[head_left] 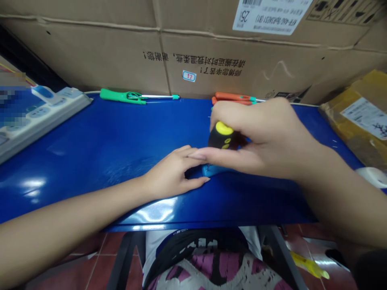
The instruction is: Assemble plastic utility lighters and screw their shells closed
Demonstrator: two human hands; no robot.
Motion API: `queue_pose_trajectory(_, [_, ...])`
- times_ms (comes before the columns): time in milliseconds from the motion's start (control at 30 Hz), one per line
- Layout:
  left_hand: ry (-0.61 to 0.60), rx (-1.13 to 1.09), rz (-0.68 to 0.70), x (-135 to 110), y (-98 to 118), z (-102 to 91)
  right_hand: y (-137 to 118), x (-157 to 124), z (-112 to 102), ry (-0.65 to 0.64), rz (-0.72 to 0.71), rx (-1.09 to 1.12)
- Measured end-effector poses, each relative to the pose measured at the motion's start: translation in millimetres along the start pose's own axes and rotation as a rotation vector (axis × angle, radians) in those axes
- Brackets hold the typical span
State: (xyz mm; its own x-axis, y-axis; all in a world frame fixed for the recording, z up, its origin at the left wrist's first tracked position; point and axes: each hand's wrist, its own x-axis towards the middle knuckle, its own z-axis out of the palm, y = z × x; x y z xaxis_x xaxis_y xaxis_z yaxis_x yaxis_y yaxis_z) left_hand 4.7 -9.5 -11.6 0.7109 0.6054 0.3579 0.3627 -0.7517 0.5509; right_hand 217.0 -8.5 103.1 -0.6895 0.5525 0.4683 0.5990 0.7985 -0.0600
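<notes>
My right hand (pixel 260 139) is wrapped round the black and yellow handle of a screwdriver (pixel 222 136), held upright over the blue table (pixel 105 145). The tip points down onto a small light-blue object (pixel 211 170), mostly hidden under my fingers. My left hand (pixel 175 171) rests on the table with its fingers curled against that small blue object, steadying it from the left.
A green-handled tool (pixel 123 96) and an orange-handled tool (pixel 232 98) lie along the back edge against large cardboard boxes (pixel 211 48). A white power strip (pixel 39 108) sits at the left. A yellow-brown parcel (pixel 359 117) stands at the right.
</notes>
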Motion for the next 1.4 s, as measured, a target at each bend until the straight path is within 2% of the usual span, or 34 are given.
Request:
queue_pose_trajectory(100, [-0.032,0.017,0.001,-1,1,-1.3,1,-1,2,0.112,0.058,-0.083])
queue_pose_trajectory(300, [-0.061,0.004,-0.008,-2,0,-3.1,7,-3,1,0.078,0.110,0.193])
queue_pose_trajectory(467, [-0.051,0.003,-0.012,-1,0,-2.2,12,0,5,0.128,0.040,0.037])
queue_pose_trajectory(567, [-0.056,0.000,-0.010,-1,0,-2.7,11,-2,-5,0.018,0.008,0.006])
queue_pose_trajectory(633, [-0.059,0.009,-0.008,-1,0,-3.1,11,-4,-15,-0.105,-0.102,0.061])
queue_pose_trajectory(700, [-0.052,0.012,-0.003,-1,0,-3.3,10,-7,-22,-0.178,-0.124,0.027])
queue_pose_trajectory(867, [-0.036,0.001,0.005,-1,0,-2.5,8,-7,-19,-0.088,-0.023,-0.144])
queue_pose_trajectory(967, [-0.023,-0.004,0.009,0,0,-2.4,8,-6,-14,-0.102,-0.028,-0.086])
queue_pose_trajectory(1133, [-0.033,0.002,0.007,0,2,-3.2,9,-6,-20,-0.191,-0.112,0.074])
queue_pose_trajectory(1233, [-0.023,0.004,0.006,0,2,-3.4,11,-6,-20,-0.146,-0.117,0.048])
queue_pose_trajectory(1400, [-0.033,0.034,-0.003,0,1,-2.9,14,-5,-11,0.031,-0.106,-0.110])
